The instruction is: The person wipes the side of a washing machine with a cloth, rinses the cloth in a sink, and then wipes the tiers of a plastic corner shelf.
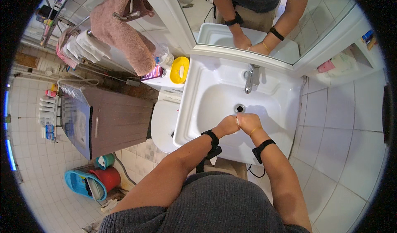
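Over the white washbasin [211, 109], my left hand [227, 126] and my right hand [249, 122] are pressed together, both closed. A sliver of something white shows between them, too small to name. They are just on the near side of the dark drain hole [239, 108]. Beyond the drain, the chrome faucet [249, 82] stands at the basin's back edge; no running water can be seen from it. Black bands circle both wrists, and a thin gold-coloured bracelet is on the right one.
A mirror [264, 9] above the basin reflects my arms. Left of the basin are a yellow soap dish [179, 70], a hanging pinkish-brown towel [120, 30], a toilet [163, 121] and a washing machine [111, 119]. Blue and red tubs [108, 178] sit on the floor. Tiled wall bounds the right.
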### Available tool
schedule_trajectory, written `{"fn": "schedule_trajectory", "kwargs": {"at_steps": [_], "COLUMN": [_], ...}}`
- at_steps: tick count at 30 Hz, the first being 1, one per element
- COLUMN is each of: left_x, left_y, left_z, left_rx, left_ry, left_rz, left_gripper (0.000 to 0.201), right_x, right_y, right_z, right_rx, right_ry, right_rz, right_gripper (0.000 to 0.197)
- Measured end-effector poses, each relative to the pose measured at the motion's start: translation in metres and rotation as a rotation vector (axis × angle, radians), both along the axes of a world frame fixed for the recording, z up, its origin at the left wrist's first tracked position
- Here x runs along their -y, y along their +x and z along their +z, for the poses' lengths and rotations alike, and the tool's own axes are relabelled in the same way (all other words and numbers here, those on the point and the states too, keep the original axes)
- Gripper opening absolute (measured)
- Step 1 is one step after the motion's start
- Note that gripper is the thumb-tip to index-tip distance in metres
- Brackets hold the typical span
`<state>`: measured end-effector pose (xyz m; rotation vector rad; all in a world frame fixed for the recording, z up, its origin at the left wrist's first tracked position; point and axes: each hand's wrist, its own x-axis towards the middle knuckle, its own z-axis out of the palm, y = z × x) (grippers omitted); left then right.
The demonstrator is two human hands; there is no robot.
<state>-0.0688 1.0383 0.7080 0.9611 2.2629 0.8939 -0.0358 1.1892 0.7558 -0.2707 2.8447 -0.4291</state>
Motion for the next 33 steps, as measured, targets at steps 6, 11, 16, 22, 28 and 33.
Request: {"fn": "schedule_trajectory", "kwargs": {"at_steps": [6, 11, 16, 22, 28, 33], "left_x": [0.028, 0.052, 0.071, 0.075, 0.083, 0.077], "left_y": [-0.003, -0.024, -0.030, -0.027, -0.035, -0.039], "left_z": [0.013, 0.017, 0.026, 0.063, 0.058, 0.054], "left_rx": [0.200, 0.386, 0.261, 0.190, 0.274, 0.517], "left_ry": [0.011, 0.248, 0.093, 0.138, 0.141, 0.465], "left_rz": [0.207, 0.246, 0.319, 0.345, 0.421, 0.354], "left_gripper": [0.048, 0.056, 0.049, 0.038, 0.036, 0.037], "right_x": [0.013, 0.006, 0.015, 0.027, 0.029, 0.031], "right_y": [-0.003, 0.008, 0.000, 0.008, 0.024, 0.053], "right_z": [-0.006, -0.030, -0.015, -0.008, 0.001, 0.009], "right_rx": [0.113, -0.039, 0.278, 0.121, -0.107, -0.236], "right_ry": [-0.050, -0.549, -0.904, -0.723, -0.785, -0.649], "right_rz": [-0.128, -0.204, -0.515, -0.624, -0.755, -0.796], "right_gripper": [0.013, 0.067, 0.051, 0.031, 0.040, 0.041]}}
